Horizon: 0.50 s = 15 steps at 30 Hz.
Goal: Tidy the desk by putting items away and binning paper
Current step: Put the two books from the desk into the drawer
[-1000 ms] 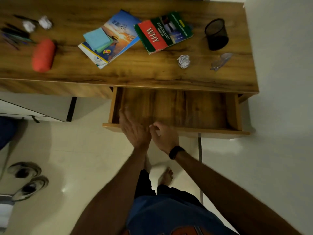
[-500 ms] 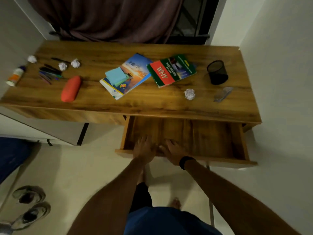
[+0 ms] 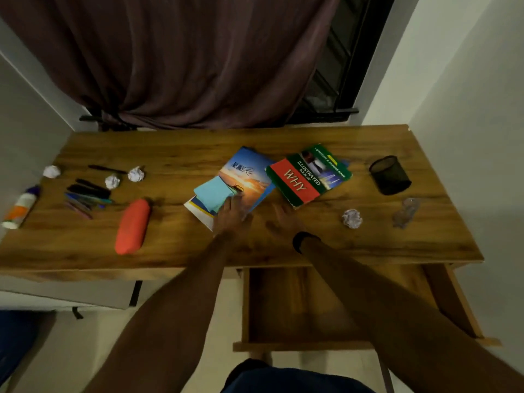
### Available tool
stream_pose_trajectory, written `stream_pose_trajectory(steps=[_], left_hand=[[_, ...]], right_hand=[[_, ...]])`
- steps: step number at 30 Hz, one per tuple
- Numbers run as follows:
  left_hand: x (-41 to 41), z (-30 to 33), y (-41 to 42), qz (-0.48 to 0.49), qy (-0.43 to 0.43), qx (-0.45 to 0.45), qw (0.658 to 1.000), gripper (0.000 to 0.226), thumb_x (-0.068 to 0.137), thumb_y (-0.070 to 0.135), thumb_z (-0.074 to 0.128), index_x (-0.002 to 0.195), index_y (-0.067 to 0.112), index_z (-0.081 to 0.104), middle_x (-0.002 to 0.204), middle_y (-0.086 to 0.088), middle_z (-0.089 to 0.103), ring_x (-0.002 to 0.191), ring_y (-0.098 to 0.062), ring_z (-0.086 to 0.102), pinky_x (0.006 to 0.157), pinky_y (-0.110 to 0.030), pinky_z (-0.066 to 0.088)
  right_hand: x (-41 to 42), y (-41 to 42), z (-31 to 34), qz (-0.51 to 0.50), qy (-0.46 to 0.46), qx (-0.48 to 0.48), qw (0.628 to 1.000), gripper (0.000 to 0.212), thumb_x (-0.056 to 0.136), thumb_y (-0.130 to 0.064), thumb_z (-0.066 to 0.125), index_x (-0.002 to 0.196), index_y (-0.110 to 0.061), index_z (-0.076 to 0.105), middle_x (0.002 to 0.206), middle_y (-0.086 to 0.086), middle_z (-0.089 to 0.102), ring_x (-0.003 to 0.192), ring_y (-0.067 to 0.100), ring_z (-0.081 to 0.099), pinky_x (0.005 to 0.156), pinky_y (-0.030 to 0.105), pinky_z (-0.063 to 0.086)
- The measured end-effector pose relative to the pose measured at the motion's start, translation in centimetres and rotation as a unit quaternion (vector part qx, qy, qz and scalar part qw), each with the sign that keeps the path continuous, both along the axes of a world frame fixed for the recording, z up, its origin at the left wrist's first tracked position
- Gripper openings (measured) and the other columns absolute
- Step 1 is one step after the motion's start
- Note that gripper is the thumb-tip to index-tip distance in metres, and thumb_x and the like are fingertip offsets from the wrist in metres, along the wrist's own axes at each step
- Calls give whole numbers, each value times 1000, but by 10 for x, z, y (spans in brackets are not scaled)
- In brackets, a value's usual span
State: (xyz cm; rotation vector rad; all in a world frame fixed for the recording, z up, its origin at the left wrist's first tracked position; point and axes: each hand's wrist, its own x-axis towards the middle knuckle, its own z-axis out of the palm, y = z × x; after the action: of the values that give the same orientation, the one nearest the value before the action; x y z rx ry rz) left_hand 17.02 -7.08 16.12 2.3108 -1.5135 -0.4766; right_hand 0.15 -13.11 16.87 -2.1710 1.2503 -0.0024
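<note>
The drawer (image 3: 312, 307) is open and bare, right below the arms. A moment ago both hands were at its front edge; now they have moved up onto the desk (image 3: 181, 248). The left hand (image 3: 231, 215) lies on the corner of the blue book (image 3: 249, 177), fingers spread, not gripping yet. The right hand (image 3: 283, 218) is flat and loose, just beside the green book (image 3: 309, 175). So the books will likely go away first. Farther off, paper balls (image 3: 352, 218) wait, and pens (image 3: 88, 197) lie on the far left.
</note>
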Motion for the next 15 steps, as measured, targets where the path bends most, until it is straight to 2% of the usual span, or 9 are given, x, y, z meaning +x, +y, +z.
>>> stream_pose_trajectory(steps=[4, 7, 9, 12, 14, 15], left_hand=[[44, -10, -22, 13, 35, 71, 997, 80, 91, 51, 52, 152, 15, 15, 161, -11, 12, 147, -31, 16, 115, -48, 20], [74, -22, -42, -32, 3, 101, 994, 80, 94, 49, 47, 154, 15, 7, 162, -12, 3, 149, -33, 7, 117, -50, 14], [87, -32, -52, -76, -22, 120, 990, 79, 95, 53, 43, 154, 19, 4, 162, -12, -2, 149, -34, 1, 118, -52, 9], [101, -45, -60, -111, -61, 112, 986, 76, 95, 56, 38, 154, 23, 3, 162, -14, -5, 148, -37, -2, 117, -56, 6], [107, -50, -62, -107, -80, 103, 986, 72, 97, 54, 34, 154, 24, 2, 162, -14, -5, 148, -37, -4, 116, -57, 3], [107, -53, -61, -100, -89, 95, 986, 71, 97, 53, 33, 154, 25, 1, 161, -14, -7, 148, -37, -6, 116, -58, 0]], right_hand=[[35, -18, -16, -3, 51, -8, 999, 72, 98, -36, 50, 153, -8, 13, 159, 17, 15, 146, 33, 18, 115, 46, 22], [63, -30, -23, -40, 37, 27, 998, 77, 98, -38, 49, 155, -16, 2, 163, 11, -3, 150, 31, 2, 120, 48, 14], [72, -42, -26, -101, 20, 14, 995, 79, 95, -43, 50, 155, -22, 3, 163, 6, -6, 150, 29, -3, 120, 50, 12], [65, -65, -32, -165, 63, -25, 984, 79, 95, -41, 50, 155, -28, -1, 163, 3, -10, 150, 29, -7, 117, 61, 6], [46, -73, -40, -174, 117, -28, 977, 75, 99, -34, 44, 154, -29, -7, 162, 1, -15, 149, 32, -11, 113, 69, 4], [36, -74, -46, -165, 135, -26, 977, 72, 101, -36, 40, 154, -30, -8, 162, 0, -17, 149, 31, -13, 111, 71, 3]])
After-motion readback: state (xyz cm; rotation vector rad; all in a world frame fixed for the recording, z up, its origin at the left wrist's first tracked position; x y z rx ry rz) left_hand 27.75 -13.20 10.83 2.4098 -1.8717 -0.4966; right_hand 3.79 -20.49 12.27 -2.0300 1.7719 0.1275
